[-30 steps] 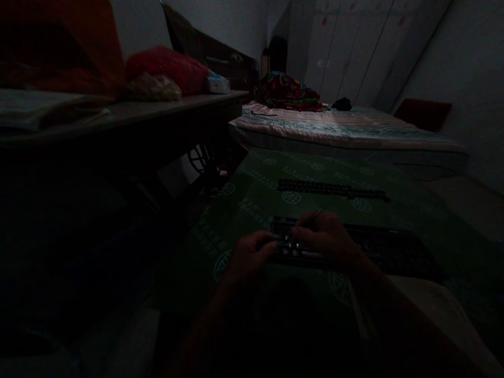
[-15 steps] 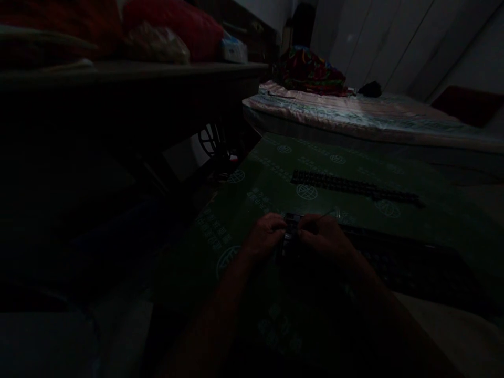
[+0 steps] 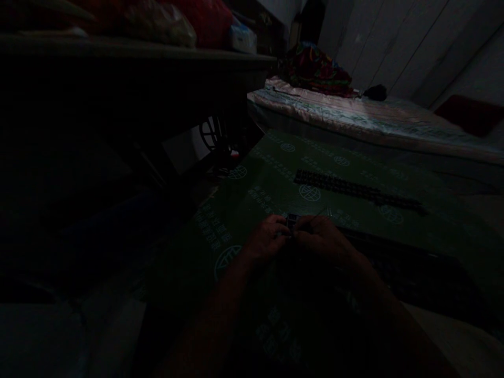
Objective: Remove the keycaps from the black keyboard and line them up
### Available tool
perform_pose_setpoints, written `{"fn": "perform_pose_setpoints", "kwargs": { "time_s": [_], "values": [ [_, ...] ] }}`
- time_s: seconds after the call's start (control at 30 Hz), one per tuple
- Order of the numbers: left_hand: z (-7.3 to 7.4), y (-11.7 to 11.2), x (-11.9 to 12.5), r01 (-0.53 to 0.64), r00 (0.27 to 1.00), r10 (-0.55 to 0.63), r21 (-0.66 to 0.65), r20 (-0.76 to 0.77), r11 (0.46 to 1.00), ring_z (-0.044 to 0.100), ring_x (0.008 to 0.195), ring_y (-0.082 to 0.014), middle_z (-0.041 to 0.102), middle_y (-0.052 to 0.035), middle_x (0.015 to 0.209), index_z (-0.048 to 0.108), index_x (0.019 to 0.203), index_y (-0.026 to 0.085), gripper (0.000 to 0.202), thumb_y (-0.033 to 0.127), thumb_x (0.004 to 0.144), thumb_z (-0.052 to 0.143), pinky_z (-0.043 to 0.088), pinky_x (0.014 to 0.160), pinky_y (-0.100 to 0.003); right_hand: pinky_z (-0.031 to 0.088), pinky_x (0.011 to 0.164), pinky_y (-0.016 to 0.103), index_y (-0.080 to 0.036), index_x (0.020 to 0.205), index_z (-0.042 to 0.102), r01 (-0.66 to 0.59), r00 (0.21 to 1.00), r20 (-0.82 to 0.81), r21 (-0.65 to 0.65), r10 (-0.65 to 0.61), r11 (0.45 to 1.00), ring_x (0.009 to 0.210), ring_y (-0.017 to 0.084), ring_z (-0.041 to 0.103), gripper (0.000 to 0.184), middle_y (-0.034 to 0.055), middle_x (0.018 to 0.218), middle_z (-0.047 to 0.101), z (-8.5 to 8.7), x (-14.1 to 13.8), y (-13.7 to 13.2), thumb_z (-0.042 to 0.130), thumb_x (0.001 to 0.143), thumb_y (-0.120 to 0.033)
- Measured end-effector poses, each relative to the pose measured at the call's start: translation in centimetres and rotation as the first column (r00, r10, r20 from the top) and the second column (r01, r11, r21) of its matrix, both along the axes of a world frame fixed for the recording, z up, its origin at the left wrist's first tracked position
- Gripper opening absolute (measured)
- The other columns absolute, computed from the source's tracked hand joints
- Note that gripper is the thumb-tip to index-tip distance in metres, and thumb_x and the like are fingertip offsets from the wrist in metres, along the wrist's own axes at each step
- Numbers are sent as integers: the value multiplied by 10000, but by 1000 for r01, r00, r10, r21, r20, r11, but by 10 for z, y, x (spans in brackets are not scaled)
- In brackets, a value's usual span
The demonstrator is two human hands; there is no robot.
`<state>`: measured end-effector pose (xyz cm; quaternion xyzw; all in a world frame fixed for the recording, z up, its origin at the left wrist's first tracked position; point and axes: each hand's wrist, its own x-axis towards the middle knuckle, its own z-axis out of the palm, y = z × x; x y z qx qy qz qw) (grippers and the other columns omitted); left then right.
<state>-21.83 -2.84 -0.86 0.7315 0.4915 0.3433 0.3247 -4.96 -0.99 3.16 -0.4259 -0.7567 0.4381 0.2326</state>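
Observation:
The scene is very dark. A long black keyboard [image 3: 413,257] lies across the green board, its left end under my hands. My left hand [image 3: 268,236] is closed with bent fingers at that left end, fingertips against the keys. My right hand [image 3: 321,236] is pinched right beside it over the same end, the fingertips of both hands nearly touching. A faint thin line sticks up behind the right hand; what the pinch holds is too dark to make out. Behind the keyboard, small black pieces like loose keycaps [image 3: 342,187] lie in long rows.
The green board [image 3: 252,199] carries white print and globe marks. At the left stands a dark table [image 3: 157,50] with bags [image 3: 161,23] on top. A bed [image 3: 354,113] with a bundle of patterned cloth [image 3: 315,71] is at the back.
My view has shifted slightly. The fingers of both hands have drawn closer together over the keyboard's left end, covering keys that showed between them before.

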Motion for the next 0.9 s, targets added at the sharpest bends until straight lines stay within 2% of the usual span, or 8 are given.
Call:
{"fn": "perform_pose_setpoints", "kwargs": {
  "time_s": [0.23,0.47,0.63,0.9],
  "values": [
    [1,-1,1,11,1000,-11,6,-29,1000,560,982,-178,572,-48,1086,684,887,197,256,117,715,513,451,843,-297,339,461,190,-145,720,623,-25,987,158,129,4,991,495,94,506,207,-8,590,585,5,-5,5,465,774,-267],
    [2,1,0,3,1000,-3,-2,-8,1000,568,963,-190,579,-68,1065,691,838,175,181,180,721,554,454,837,-302,346,479,213,-160,783,621,48,970,218,271,-109,961,504,122,538,201,2,585,599,-4,-5,0,495,769,-316],
    [2,0,2,-11,1000,11,-11,12,1000,556,990,-188,574,-61,1090,684,852,179,187,147,700,579,445,862,-299,367,514,218,-166,769,598,100,974,163,320,-159,942,563,135,574,182,18,641,624,-11,-7,0,519,762,-331],
    [0,-1,1,23,999,-22,-13,44,1000,549,991,-180,553,-59,1104,658,909,191,185,226,745,581,452,855,-295,383,557,238,-167,794,569,132,972,135,362,-192,923,589,153,582,215,36,665,629,-16,-13,-1,473,815,-357]
  ]
}}
